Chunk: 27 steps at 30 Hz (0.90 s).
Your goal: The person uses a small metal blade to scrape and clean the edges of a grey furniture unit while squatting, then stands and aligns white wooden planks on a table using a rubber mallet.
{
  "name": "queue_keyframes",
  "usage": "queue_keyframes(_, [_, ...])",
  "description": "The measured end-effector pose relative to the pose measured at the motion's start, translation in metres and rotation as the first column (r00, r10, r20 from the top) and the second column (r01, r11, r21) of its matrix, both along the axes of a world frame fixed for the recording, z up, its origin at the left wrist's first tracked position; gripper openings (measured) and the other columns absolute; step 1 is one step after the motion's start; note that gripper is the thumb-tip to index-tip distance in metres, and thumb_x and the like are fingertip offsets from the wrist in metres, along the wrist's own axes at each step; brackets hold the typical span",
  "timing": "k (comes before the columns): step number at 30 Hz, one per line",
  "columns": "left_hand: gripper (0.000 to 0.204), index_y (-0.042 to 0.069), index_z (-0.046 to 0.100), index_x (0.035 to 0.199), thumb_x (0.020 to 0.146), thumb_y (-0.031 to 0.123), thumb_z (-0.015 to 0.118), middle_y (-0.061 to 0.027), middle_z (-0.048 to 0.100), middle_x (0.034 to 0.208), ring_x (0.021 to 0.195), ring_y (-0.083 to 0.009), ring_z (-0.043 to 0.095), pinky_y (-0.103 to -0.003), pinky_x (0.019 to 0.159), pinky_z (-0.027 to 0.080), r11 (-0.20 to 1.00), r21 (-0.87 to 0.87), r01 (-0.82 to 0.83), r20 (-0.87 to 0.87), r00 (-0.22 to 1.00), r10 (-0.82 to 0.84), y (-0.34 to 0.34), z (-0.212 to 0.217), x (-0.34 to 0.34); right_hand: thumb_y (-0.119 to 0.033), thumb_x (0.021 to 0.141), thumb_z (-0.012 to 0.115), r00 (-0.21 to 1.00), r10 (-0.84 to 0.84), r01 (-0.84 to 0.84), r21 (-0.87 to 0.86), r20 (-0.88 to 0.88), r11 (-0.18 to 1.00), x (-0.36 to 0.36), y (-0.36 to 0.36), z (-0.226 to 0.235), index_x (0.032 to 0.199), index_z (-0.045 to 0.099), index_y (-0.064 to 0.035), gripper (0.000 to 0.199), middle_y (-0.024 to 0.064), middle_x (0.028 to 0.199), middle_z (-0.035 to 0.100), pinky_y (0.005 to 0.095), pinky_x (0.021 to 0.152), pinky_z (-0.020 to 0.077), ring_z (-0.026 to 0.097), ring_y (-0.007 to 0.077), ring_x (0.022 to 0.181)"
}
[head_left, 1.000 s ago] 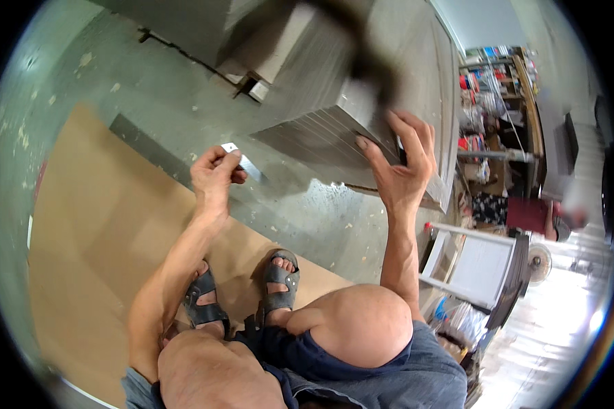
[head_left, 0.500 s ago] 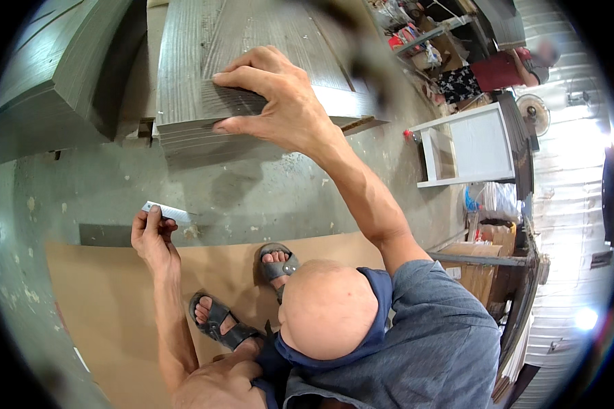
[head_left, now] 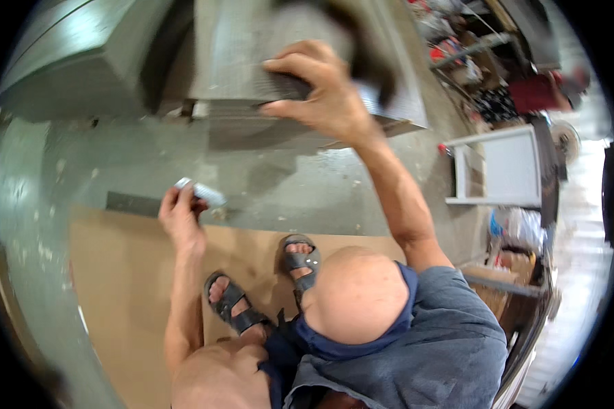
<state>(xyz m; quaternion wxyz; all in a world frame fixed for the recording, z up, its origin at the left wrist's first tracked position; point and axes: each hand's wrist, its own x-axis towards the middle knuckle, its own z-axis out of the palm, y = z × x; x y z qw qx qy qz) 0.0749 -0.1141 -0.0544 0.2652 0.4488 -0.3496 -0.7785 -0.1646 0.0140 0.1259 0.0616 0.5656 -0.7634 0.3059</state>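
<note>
Roughly, left to right. Far left, a grey metal cabinet body (head_left: 82,61) lies on the concrete floor (head_left: 334,184), bent by the lens. Below it a brown cardboard sheet (head_left: 123,286) covers the floor, with a dark flat strip (head_left: 133,203) just past its upper edge.

I see the left hand (head_left: 181,221) raised over the top edge of the cardboard, forearm coming up from the lower edge. Its fingers are curled together and pinch a small pale, tube-like object (head_left: 201,193) between thumb and fingertips; the object sticks out to the right of the hand, above the floor, near the dark strip. I cannot tell what the object is; it is blurred.

Centre: two feet in grey strap sandals (head_left: 300,262) stand on the cardboard, one knee bare, dark blue shorts (head_left: 334,344) below.

Upper centre, a grey ribbed panel (head_left: 252,54) lies flat on the floor, just beside the cabinet body. The right hand (head_left: 324,92) grips its near edge: fingers (head_left: 293,61) spread over the top face, thumb underneath the edge, so the hand clamps the panel's rim. A dark blur crosses the frame above that hand.

Right: a white frame-like stand (head_left: 501,167) sits well apart from the panel, with cluttered shelving (head_left: 471,41) beyond and cardboard boxes (head_left: 518,262) lower right.
</note>
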Motion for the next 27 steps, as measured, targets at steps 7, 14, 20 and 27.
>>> queue_keyframes(7, [0.007,0.006,0.060,0.089,0.092,0.009,0.066,-0.0004,0.057,0.072,0.059,-0.0127,0.058,-0.027,0.056,0.050,0.999,0.033,0.026,-0.135,0.991,-0.021,-0.005,0.021,0.006,-0.019,0.065,0.087,0.995,-0.043,0.041,0.025,0.090,0.999,0.014,-0.009,0.004,0.107,0.071,-0.0061,0.047,0.0090,0.110,0.064,0.0393,0.089,0.0533,0.058,0.0275,0.109])
queue_keyframes(14, [0.008,-0.001,0.062,0.090,0.088,0.006,0.064,-0.0043,0.060,0.075,0.058,-0.0132,0.057,-0.027,0.053,0.047,0.998,-0.058,0.006,-0.125,0.992,-0.013,0.004,0.022,0.005,-0.018,0.070,0.084,0.997,-0.056,0.057,0.019,-0.052,0.998,0.008,0.006,0.000,0.108,0.069,-0.0066,0.042,0.0112,0.111,0.063,0.0406,0.092,0.0500,0.058,0.0289,0.109])
queue_keyframes(20, [0.008,0.002,0.062,0.093,0.089,0.005,0.067,-0.0022,0.060,0.075,0.059,-0.0110,0.056,-0.025,0.054,0.048,0.990,-0.137,-0.027,-0.222,0.975,-0.004,-0.004,0.042,0.014,-0.019,0.079,0.079,0.991,-0.011,0.024,-0.098,0.132,0.995,0.097,0.030,-0.016,0.105,0.068,-0.0053,0.031,0.0096,0.099,0.067,0.0370,0.074,0.0531,0.065,0.0222,0.083])
queue_keyframes(27, [0.006,0.004,0.062,0.090,0.092,0.009,0.065,0.0010,0.058,0.076,0.063,-0.0080,0.052,-0.022,0.057,0.044,0.969,-0.247,0.025,-0.246,0.965,-0.088,0.009,0.089,0.000,-0.040,0.097,0.059,0.278,-0.018,-0.257,0.092,0.960,0.962,0.132,0.009,-0.061,0.091,0.066,0.0009,0.042,0.0047,0.075,0.064,0.0283,0.059,0.0480,0.058,0.0112,0.069])
